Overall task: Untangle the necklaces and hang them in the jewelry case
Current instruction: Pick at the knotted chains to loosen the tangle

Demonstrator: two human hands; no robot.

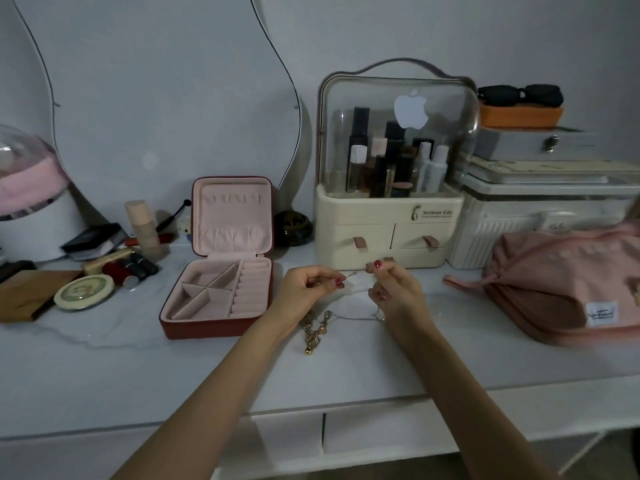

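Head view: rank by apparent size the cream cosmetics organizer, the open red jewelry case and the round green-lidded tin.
1. Cream cosmetics organizer with clear dome
2. Open red jewelry case with pink lining
3. Round green-lidded tin
No close calls.

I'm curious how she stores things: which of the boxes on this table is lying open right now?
The red jewelry case left of her hands: its lid stands upright, showing pink lining. The cream cosmetics organizer keeps its clear cover down, and the pink pouch looks closed.
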